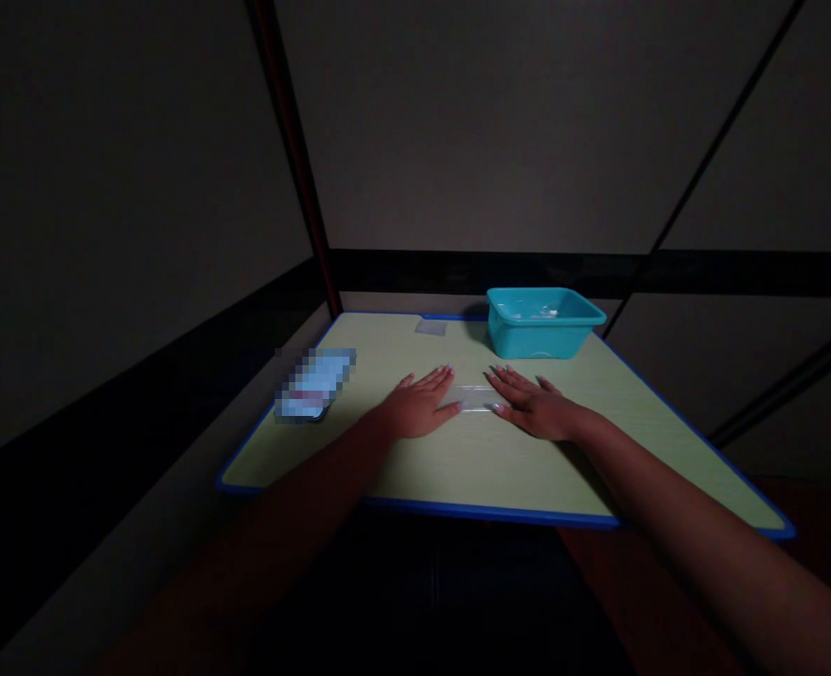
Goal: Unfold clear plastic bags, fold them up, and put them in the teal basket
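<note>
A clear, flat plastic piece (476, 399), perhaps a small bag, lies on the pale table (485, 469) between my two hands. My left hand (421, 406) rests flat at its left end, palm down with the fingers stretched out. At the right end my right hand (531, 404) lies palm down too, its fingers extended and slightly spread. Both hands seem to touch the ends of the plastic, and its outer parts are hidden beneath them. Neither hand grips anything.
A turquoise basin (546, 340) stands at the back right with clear, shiny items inside. Near the back edge lies a small flat transparent packet (430, 328). A phone-like device (316, 383), blurred out, is at the left edge. Blue trim borders the table; walls stand behind.
</note>
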Motion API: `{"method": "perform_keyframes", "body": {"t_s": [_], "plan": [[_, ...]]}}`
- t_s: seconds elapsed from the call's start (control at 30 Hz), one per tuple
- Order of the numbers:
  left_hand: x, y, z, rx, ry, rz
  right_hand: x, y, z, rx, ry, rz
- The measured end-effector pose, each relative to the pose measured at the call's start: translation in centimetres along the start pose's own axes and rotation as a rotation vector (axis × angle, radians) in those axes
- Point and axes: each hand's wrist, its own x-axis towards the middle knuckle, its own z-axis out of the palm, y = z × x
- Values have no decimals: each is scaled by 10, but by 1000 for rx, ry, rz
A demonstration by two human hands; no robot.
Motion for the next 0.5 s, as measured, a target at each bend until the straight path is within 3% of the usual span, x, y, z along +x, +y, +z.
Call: {"method": "perform_keyframes", "body": {"t_s": [0.2, 0.33, 0.4, 0.5], "plan": [[-8, -23, -12, 35, -50, -234, 1, -1, 0, -15, -19, 11], [-10, -31, -16, 38, -56, -314, 1, 0, 1, -4, -5, -3], [-9, -35, -16, 44, 33, -316, 1, 1, 1, 6, 4, -9], [-4, -41, -19, 34, 295, -304, 1, 0, 2, 19, 10, -7]]}}
